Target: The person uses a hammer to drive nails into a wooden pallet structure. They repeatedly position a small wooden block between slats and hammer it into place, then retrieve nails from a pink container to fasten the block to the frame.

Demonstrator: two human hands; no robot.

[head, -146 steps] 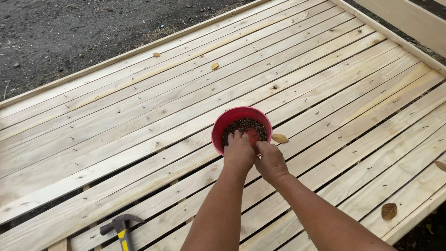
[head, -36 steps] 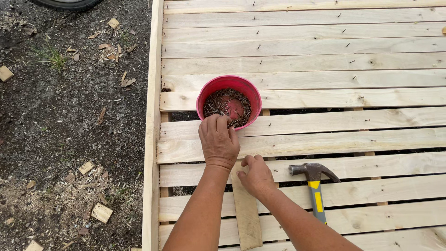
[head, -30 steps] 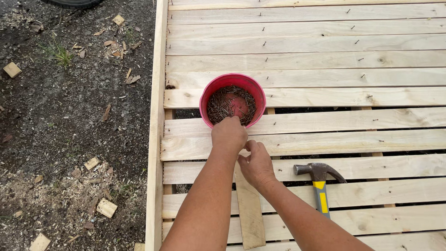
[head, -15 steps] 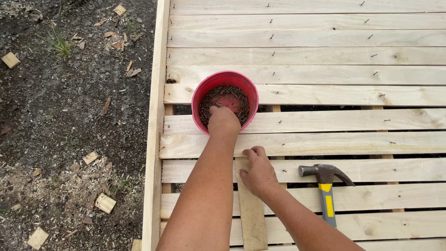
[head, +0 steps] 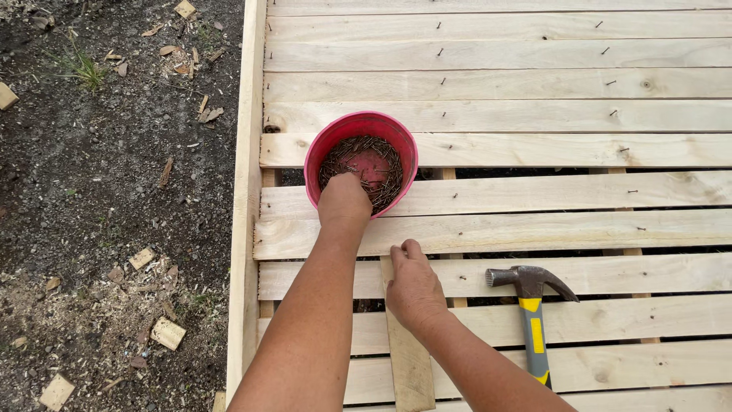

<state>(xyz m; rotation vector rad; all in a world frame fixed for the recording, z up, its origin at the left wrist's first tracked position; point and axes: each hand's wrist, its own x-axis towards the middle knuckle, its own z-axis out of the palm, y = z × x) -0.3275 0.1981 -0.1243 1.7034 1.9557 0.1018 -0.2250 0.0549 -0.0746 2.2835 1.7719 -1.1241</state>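
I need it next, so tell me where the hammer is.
In the head view the hammer lies on the wooden slats at lower right, just right of the right hand, head toward the red bowl.

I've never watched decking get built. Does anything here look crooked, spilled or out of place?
Mostly tidy. Many nails stand half-driven and leaning along the slats. Offcuts and sawdust litter the dirt. One short board lies crosswise under the right hand.
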